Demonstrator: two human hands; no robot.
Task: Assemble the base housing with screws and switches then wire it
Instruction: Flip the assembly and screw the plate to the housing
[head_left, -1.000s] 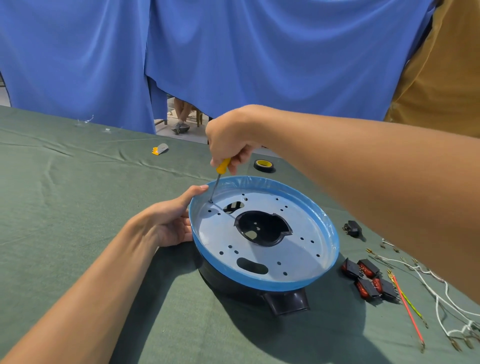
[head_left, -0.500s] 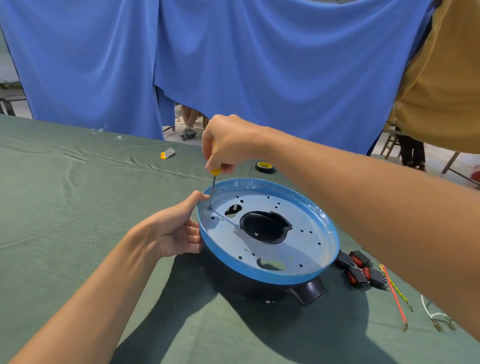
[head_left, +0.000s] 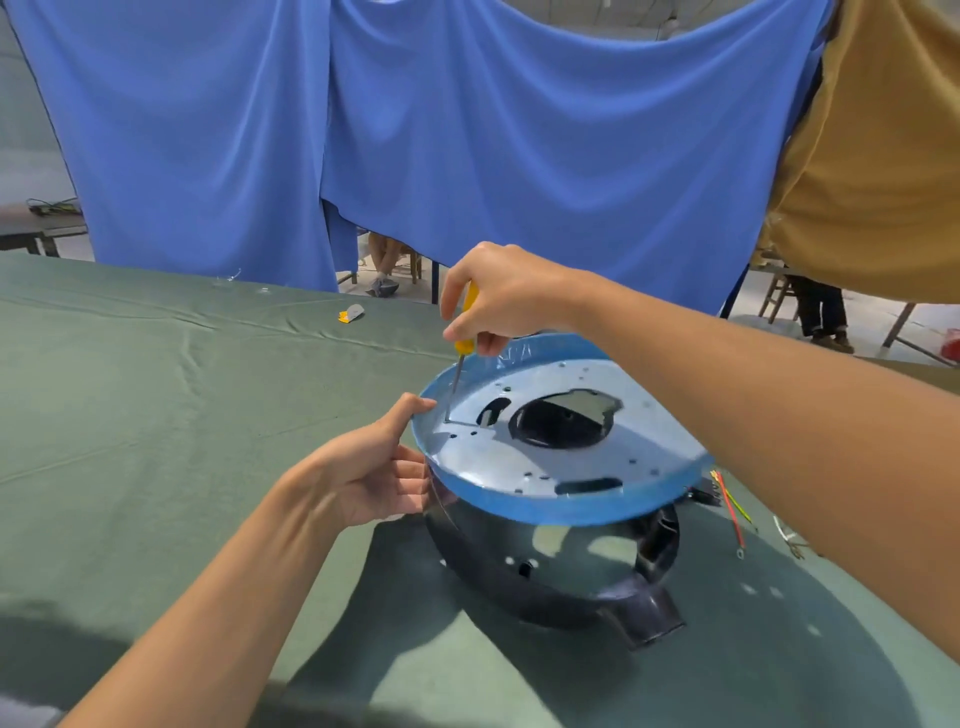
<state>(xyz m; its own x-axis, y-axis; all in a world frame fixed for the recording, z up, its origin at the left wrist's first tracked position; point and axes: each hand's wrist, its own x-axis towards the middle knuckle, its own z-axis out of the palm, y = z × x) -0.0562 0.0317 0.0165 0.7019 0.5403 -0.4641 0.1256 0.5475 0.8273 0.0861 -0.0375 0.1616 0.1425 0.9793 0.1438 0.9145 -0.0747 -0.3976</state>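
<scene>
I see the right hand with fingers curled round the screwdriver, tip down inside the housing (it sits on the tabletop) by its left rim, which the left hand grips.

Single head view; looks forward and down, close over table.

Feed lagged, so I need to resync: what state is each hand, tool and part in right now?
right hand: grips the screwdriver handle from above
screwdriver: near upright, tip on the metal plate near its left rim
left hand: grips the metal plate's rim, thumb on top
metal plate: seated on the base housing, blue film on
base housing: resting on the green cloth
wires: loose on the cloth, unconnected
</scene>
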